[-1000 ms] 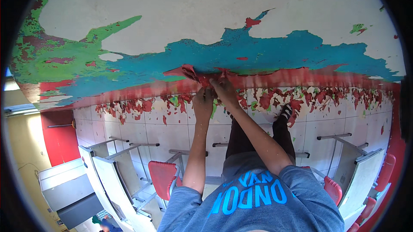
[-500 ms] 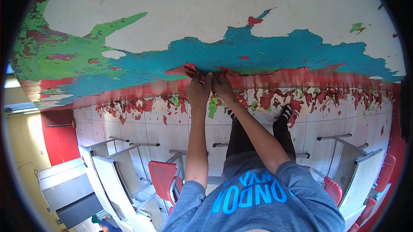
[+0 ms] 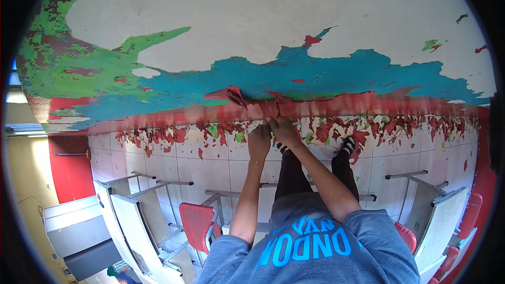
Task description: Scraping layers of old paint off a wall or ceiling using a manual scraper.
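A wall (image 3: 168,10) with flaking paint stands before me, white above, with a ragged blue-green layer and a red band below. From the blue layer's lower edge a curled red paint flap (image 3: 232,94) sticks out. Beside it a strip of loose red paint (image 3: 267,107) hangs down to my fingers. My left hand (image 3: 259,139) is closed at the strip's lower end. Close against it on the right, my right hand (image 3: 284,132) is closed on the strip too. The fingertips are partly hidden by the hands.
Red, white and green paint flakes (image 3: 326,128) litter the tiled floor (image 3: 205,165) along the wall's foot, around my feet. Behind stand tipped tables (image 3: 138,226), a red chair (image 3: 199,226) at left and another table (image 3: 441,221) with red chairs at right.
Both hands have moved down from the curled flap and the blue edge, drawing the red paint strip down with them. The curled flap still sticks out from the wall.
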